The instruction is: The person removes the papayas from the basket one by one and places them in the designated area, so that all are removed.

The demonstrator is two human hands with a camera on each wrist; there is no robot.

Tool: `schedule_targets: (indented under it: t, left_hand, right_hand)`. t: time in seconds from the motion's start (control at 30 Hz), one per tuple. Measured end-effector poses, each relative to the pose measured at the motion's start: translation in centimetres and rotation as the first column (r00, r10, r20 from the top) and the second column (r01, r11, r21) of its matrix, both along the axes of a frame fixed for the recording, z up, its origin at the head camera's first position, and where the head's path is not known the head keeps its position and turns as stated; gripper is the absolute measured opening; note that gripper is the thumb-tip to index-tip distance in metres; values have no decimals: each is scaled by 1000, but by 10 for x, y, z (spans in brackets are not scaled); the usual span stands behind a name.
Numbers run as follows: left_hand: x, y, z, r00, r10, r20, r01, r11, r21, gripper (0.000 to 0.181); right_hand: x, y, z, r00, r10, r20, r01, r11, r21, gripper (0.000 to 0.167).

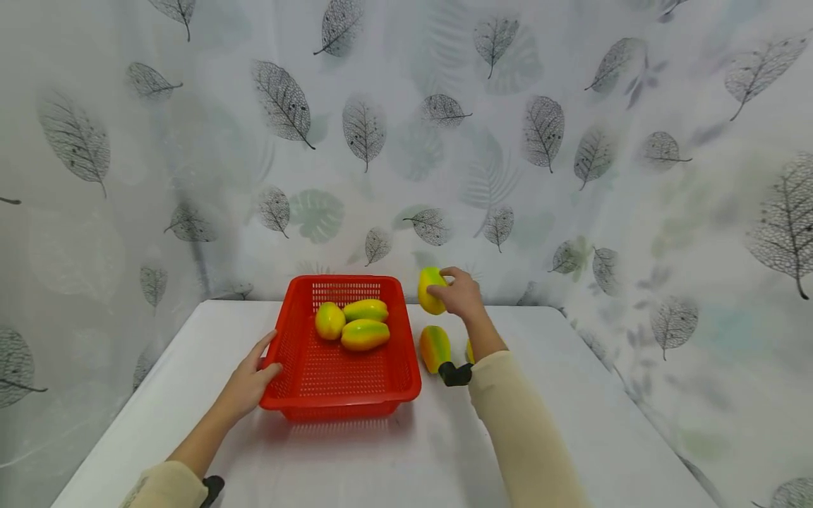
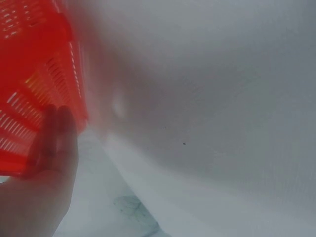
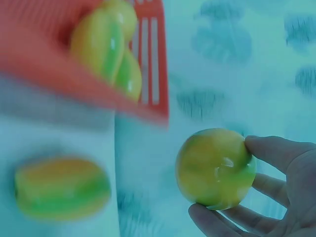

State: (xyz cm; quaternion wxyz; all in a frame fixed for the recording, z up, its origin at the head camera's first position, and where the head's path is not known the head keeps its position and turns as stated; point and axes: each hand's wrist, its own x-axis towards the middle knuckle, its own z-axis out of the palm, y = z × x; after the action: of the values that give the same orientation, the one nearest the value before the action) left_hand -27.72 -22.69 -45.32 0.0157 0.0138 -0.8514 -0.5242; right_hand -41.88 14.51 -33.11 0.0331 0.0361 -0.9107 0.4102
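Observation:
My right hand [image 1: 461,293] holds a yellow-green papaya [image 1: 431,291] raised above the table, just right of the basket. In the right wrist view, thumb and fingertips pinch the held papaya from its sides. My left hand [image 1: 250,381] grips the left rim of the red plastic basket [image 1: 343,402], thumb over the rim and fingers along the outer wall [image 2: 59,64]. Inside the basket, towards the back, lie three papayas [image 1: 365,335]. Another papaya [image 1: 435,348] rests on the table under the right hand. The right forearm mostly hides one more papaya [image 1: 470,351].
The white table [image 1: 330,469] carries the basket and the loose papayas. A leaf-patterned curtain [image 1: 406,141] hangs behind it and along both sides. Black straps [image 1: 454,374] are on the wrists, beside beige sleeves.

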Motion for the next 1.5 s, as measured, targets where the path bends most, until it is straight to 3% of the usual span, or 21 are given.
schedule_targets:
  t: [0.4, 0.7, 0.87, 1.23, 1.5]
  left_hand:
    - [-4, 4, 1, 1000, -3, -12, 3, 1000, 18, 72]
    - [-5, 9, 7, 1000, -7, -17, 7, 1000, 22, 71]
    - [-5, 9, 9, 1000, -18, -14, 18, 999, 37, 72]
    - [2, 1, 3, 1000, -9, 2, 9, 1000, 24, 74]
    - [2, 2, 1, 1000, 0, -1, 0, 1000, 24, 74]
  right_hand:
    - [-1, 109, -18, 982, -169, 89, 165, 985, 51, 66]
    - [11, 160, -36, 961, -253, 115, 242, 965, 103, 68]
    - [12, 173, -50, 949, -290, 124, 274, 953, 130, 66]
    - [22, 170, -98, 944, -290, 160, 255, 944, 209, 62]
    - [20, 169, -104, 935, -312, 169, 274, 937, 215, 62]
